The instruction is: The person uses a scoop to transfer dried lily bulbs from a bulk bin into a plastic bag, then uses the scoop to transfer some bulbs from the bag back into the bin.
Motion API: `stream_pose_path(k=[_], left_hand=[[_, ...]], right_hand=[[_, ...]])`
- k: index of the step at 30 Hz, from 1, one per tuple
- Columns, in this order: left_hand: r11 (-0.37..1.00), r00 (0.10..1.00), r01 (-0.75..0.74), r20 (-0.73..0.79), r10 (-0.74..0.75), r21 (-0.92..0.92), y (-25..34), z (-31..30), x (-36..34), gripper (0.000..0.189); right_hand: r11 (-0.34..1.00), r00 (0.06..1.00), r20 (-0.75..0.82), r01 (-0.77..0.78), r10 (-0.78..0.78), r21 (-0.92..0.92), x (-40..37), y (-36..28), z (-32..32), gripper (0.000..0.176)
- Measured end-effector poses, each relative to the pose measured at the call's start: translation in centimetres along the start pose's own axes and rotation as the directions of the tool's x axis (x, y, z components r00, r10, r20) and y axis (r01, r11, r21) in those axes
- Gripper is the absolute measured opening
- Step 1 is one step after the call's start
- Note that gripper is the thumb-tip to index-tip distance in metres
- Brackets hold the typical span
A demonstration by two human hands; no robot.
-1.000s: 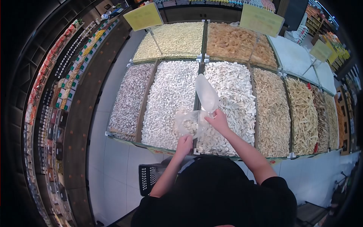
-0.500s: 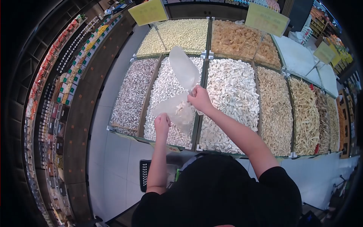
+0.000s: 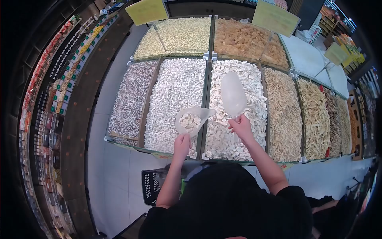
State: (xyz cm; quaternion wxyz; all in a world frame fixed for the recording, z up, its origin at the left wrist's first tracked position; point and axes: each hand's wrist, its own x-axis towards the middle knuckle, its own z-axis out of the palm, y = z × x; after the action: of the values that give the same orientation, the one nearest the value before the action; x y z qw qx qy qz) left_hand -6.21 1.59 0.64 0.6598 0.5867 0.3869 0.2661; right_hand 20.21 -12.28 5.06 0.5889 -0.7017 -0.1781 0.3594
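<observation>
My left hand (image 3: 182,145) is closed on the near edge of a clear plastic bag (image 3: 203,114), which hangs over the bin of small white pieces (image 3: 177,79). Some flat pale slices (image 3: 190,122) lie inside the bag. Its mouth points right, towards the bin of white slices (image 3: 223,139). Over that bin, my right hand (image 3: 240,126) grips the handle of a translucent white scoop (image 3: 233,93). The scoop's bowl points away from me, and nothing distinct shows in it.
Around these stand bins of speckled grains (image 3: 133,95), pale yellow pieces (image 3: 179,34), orange-brown lumps (image 3: 246,40) and tan strips (image 3: 282,115). Yellow signs (image 3: 146,12) rise on thin posts. A black basket (image 3: 151,187) is below the bin edge. Another person's arm (image 3: 324,206) shows at lower right.
My right hand and the scoop have moved right, from the small white pieces to the white slices. My left hand has shifted slightly right and nearer, and the bag's mouth has swung right.
</observation>
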Motion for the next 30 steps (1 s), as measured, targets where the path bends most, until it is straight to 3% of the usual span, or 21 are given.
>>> stream_pose_path(k=[5, 9, 11, 14, 15, 17, 20, 23, 26, 30], left_hand=[[0.997, 0.999, 0.051, 0.005, -0.052, 0.060, 0.9, 1.1, -0.7, 0.040], [0.968, 0.977, 0.194, 0.058, -0.206, 0.160, 3.5, 0.2, -1.6, 0.038], [0.889, 0.968, 0.131, 0.135, -0.210, 0.438, 5.9, -1.8, -1.6, 0.037], [0.930, 0.998, 0.040, 0.032, -0.055, 0.365, 10.9, -3.1, -0.4, 0.033], [0.873, 0.999, -0.049, 0.020, 0.045, 0.486, 13.0, -2.2, 0.2, 0.032], [0.684, 0.967, -0.207, 0.039, 0.252, 0.699, 16.4, -0.1, 1.9, 0.033], [0.249, 0.767, -0.543, 0.353, 0.537, 0.802, 13.4, 0.6, 5.7, 0.038], [0.243, 0.844, -0.533, 0.490, 0.219, 0.810, 11.0, 0.4, 8.7, 0.037], [0.217, 0.923, -0.381, 0.382, 0.040, 0.899, 9.4, 0.9, 11.5, 0.029], [0.400, 0.960, -0.265, 0.202, 0.193, 0.877, 10.4, 1.8, 14.5, 0.025]], right_hand=[[0.985, 0.993, -0.079, -0.098, 0.087, -0.141, -5.2, 3.3, -7.7, 0.022], [0.952, 0.951, -0.102, -0.300, 0.293, -0.059, -8.9, 7.2, -12.0, 0.023], [0.914, 0.912, -0.110, -0.402, 0.396, -0.047, -10.7, 7.7, -13.2, 0.024], [0.891, 0.890, -0.046, -0.454, 0.454, 0.012, -11.8, 9.4, -14.4, 0.026], [0.886, 0.886, -0.030, -0.462, 0.463, 0.038, -11.9, 9.6, -14.3, 0.026], [0.878, 0.882, 0.007, -0.470, 0.472, 0.092, -11.8, 9.8, -13.8, 0.026], [0.871, 0.881, 0.036, -0.471, 0.471, 0.140, -10.8, 11.0, -13.2, 0.028], [0.873, 0.885, 0.045, -0.466, 0.464, 0.148, -10.4, 11.1, -12.9, 0.030], [0.879, 0.890, 0.054, -0.455, 0.452, 0.145, -10.1, 11.5, -12.4, 0.031], [0.847, 0.881, 0.057, -0.468, 0.469, 0.254, -9.4, 10.6, -11.6, 0.034]])
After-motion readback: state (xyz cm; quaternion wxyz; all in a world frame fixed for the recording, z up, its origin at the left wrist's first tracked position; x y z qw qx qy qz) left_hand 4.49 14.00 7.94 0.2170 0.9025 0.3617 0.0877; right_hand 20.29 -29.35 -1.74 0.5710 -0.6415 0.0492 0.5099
